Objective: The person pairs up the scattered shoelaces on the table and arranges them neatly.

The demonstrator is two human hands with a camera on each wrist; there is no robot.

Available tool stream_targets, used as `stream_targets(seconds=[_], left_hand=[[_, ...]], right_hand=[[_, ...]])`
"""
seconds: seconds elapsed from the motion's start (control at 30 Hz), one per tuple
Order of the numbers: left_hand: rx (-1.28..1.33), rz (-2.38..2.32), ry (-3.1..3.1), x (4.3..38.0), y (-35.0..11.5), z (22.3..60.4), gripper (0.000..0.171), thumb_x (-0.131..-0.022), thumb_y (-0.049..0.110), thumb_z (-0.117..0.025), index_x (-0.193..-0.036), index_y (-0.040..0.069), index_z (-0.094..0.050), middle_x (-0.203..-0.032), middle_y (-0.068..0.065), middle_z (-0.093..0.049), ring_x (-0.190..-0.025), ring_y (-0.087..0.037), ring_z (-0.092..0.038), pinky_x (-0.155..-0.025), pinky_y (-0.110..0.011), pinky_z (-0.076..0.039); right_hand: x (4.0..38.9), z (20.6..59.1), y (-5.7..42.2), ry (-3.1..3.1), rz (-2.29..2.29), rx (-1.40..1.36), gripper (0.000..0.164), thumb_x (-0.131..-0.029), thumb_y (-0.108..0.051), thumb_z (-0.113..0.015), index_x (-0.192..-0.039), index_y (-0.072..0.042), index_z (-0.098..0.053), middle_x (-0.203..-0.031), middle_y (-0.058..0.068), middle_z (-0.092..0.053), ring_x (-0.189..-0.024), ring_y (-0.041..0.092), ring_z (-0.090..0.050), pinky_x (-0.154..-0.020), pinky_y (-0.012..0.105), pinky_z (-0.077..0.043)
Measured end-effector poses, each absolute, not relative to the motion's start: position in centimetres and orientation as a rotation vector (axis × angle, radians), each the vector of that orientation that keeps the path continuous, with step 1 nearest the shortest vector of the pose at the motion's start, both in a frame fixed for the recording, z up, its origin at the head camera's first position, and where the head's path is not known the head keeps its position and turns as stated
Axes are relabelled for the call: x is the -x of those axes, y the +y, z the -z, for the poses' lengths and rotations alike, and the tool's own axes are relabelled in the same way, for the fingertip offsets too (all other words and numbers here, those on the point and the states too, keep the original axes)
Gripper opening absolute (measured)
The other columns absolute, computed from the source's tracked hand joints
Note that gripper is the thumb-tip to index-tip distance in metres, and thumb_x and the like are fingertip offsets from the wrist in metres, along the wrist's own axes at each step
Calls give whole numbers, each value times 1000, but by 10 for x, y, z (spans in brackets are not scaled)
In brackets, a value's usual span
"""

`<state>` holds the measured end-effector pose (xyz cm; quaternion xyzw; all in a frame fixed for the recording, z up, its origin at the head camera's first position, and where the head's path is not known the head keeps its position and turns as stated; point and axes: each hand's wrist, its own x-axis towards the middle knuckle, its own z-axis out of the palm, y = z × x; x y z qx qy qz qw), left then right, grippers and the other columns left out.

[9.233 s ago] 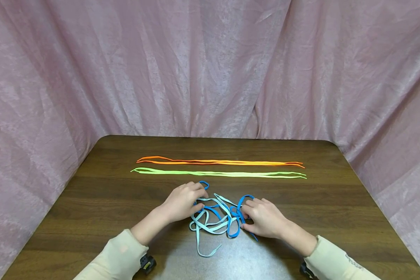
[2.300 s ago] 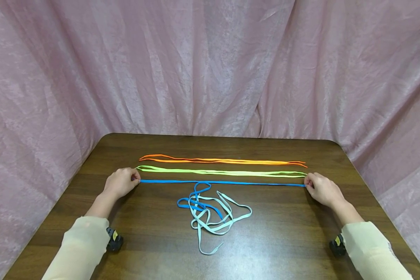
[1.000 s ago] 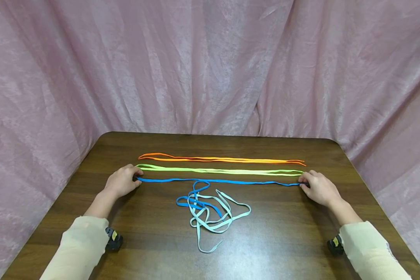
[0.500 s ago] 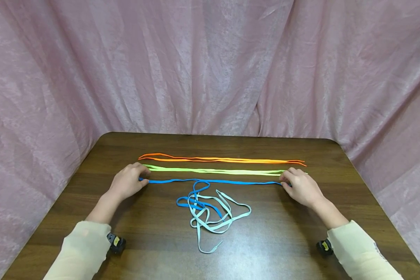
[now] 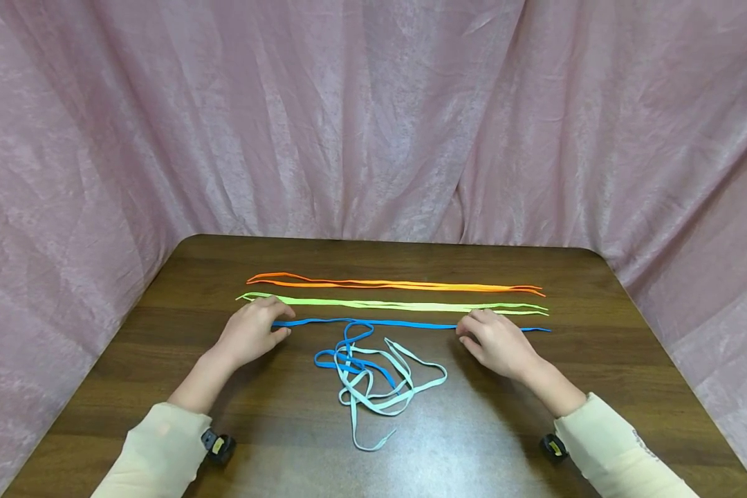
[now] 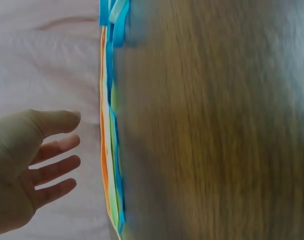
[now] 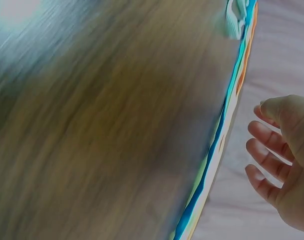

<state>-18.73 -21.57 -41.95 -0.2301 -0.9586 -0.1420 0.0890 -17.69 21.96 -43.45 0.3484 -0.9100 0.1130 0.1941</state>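
Observation:
A blue shoelace (image 5: 411, 324) lies stretched across the table, and more blue lace (image 5: 326, 361) loops down from its middle into a heap. Tangled with that heap is a pale mint shoelace (image 5: 386, 408), one tip pointing toward the front. My left hand (image 5: 252, 332) hovers over the left part of the blue lace, thumb and fingers apart and holding nothing, as the left wrist view also shows. Over the right part of the lace is my right hand (image 5: 494, 342), its fingers loosely bent with nothing between them. The lace's right end shows beyond it.
Farther back, green shoelaces (image 5: 398, 306) lie straight from left to right. Behind them run orange shoelaces (image 5: 404, 284). The brown wooden table (image 5: 373, 259) ends at a pink curtain (image 5: 373, 124).
Both hands first drew blue lace out of the tangle and pulled it straight below the green laces. They have since let go of its ends and moved inward toward the middle.

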Motion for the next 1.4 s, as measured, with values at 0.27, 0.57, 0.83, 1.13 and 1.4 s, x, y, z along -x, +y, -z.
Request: stream_targets(seconds=[0.27, 0.57, 0.83, 1.13, 1.4], left_hand=[[776, 415, -2818, 180, -197, 420, 25, -75, 18, -75, -98, 12, -67, -96, 1, -63, -95, -23, -60, -80, -40, -48], [871, 409, -2766, 172, -180, 428, 24, -74, 18, -76, -95, 14, -67, -97, 2, -62, -91, -21, -58, -77, -37, -48], [903, 432, -2739, 166, -171, 427, 24, -72, 16, -77, -94, 15, -68, -94, 4, -62, -89, -19, -58, -76, -35, -47], [926, 438, -2715, 164, -166, 428, 26, -72, 17, -78, -95, 16, -68, -95, 4, -63, -89, -18, -58, -76, -35, -48], [930, 446, -2721, 163, -164, 429, 25, -72, 17, -78, -95, 16, -68, -94, 4, -62, -89, -18, -58, -76, -35, -48]], right_hand=[[171, 434, 192, -2546, -311, -1079, 12, -76, -14, -73, -82, -17, -62, -82, -6, -57, -76, 14, -54, -64, 32, -45], [164, 439, 167, -2517, -317, -1180, 11, -78, -17, -71, -84, -18, -61, -82, -7, -55, -72, 12, -49, -60, 26, -40], [159, 440, 146, -2511, -314, -1242, 12, -78, -20, -70, -87, -17, -63, -84, -6, -55, -75, 12, -51, -65, 27, -43], [155, 447, 120, -2492, -302, -1291, 17, -77, -25, -70, -91, -18, -65, -87, -6, -57, -80, 14, -53, -67, 29, -44], [151, 447, 104, -2584, -220, -1220, 23, -78, -33, -70, -93, -17, -65, -87, -7, -57, -77, 13, -52, -61, 26, -38]])
